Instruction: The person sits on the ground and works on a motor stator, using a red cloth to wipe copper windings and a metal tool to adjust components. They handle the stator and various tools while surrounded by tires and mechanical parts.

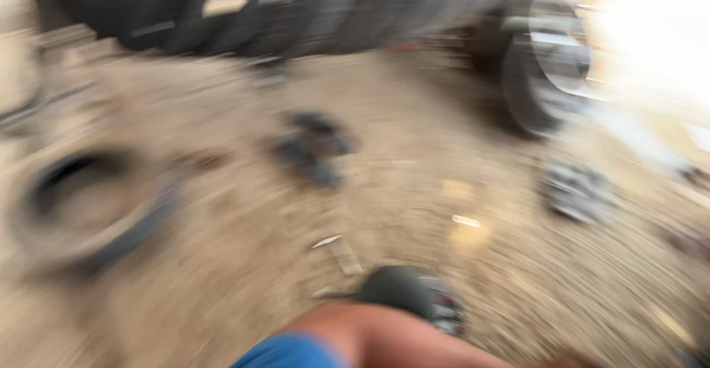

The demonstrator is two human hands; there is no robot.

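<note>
The whole view was smeared by a fast turn of the head, so only rough shapes could be read. Nearest the camera, a bare limb (384,335) with blue cloth (285,353) at its near end lay across the bottom edge. I could not tell whether it was an arm or a knee. Neither the left hand nor the right hand showed in the frame, so how far open they were, and whether they held anything, could not be told.

Just beyond the limb, and seeming to touch it, sat the dark rounded thing (399,288), the nearest thing to the person. A metal part (445,307) lay just beside it on its right. A few flat pale scraps (342,253) lay on the dirt ground (244,264) just past it to the left.

Farther from the dark rounded thing, straight beyond it, was a dark heap (314,146). Well off to its left a tyre (78,205) lay flat, and off to its right sat a grey wheel part (577,190). Farthest back and to the right stood an upright wheel (543,65), with a row of tyres (310,5) along the rear.

As a judgement only, handling the dark rounded thing well would call for a steady head and both hands brought into view over it.
</note>
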